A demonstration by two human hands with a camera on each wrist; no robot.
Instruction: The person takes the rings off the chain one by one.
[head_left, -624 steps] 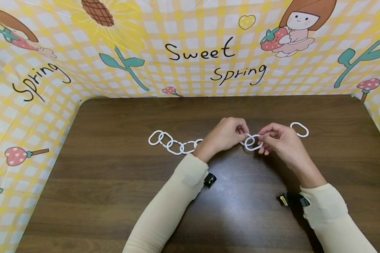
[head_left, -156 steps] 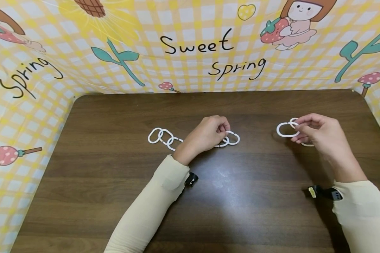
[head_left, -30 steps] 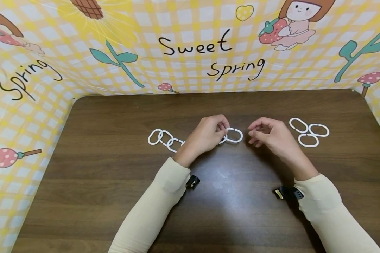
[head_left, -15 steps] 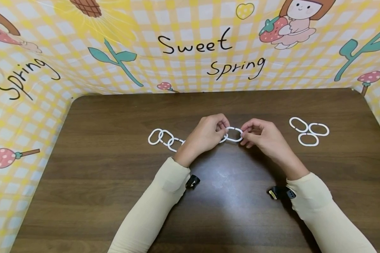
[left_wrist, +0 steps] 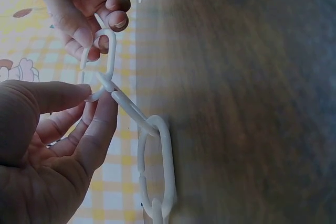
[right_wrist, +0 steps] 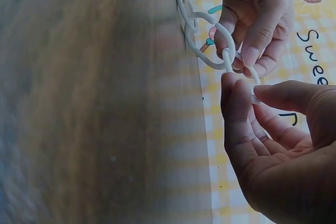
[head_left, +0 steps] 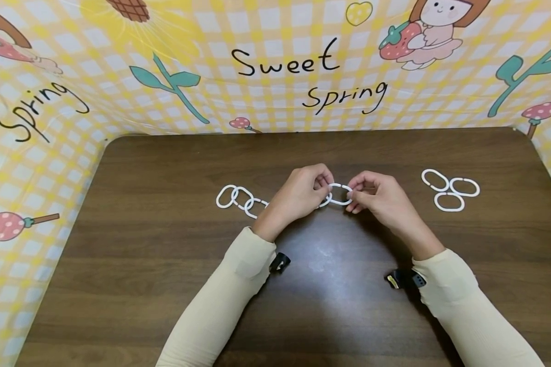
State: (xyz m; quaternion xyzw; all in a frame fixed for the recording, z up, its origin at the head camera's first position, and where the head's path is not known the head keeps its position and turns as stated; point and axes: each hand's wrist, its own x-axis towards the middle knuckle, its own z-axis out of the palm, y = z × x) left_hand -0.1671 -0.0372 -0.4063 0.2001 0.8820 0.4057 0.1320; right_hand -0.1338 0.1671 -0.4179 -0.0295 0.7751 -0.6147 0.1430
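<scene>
A chain of white plastic oval links (head_left: 234, 195) runs along the table, its middle hidden behind my left hand (head_left: 305, 193) and wrist. Thumb and fingertips of that hand pinch the left part of the chain's right end link (head_left: 339, 203). My right hand (head_left: 380, 200) pinches the right part of the same link between thumb and fingers. In the left wrist view this end link (left_wrist: 111, 59) is raised, a gap showing in its side, with the neighbouring link (left_wrist: 128, 106) hanging from it. The right wrist view shows both sets of fingertips close together around the link.
Three loose white links (head_left: 449, 193) lie touching or close together on the brown wooden table (head_left: 330, 316), to the right of my right hand. A yellow checked cloth (head_left: 275, 109) stands behind the table's far edge and along its sides.
Several seconds ago my right hand held a link at the right; three loose links now lie there. Over the last second it has come left and taken hold of the chain's end link.
</scene>
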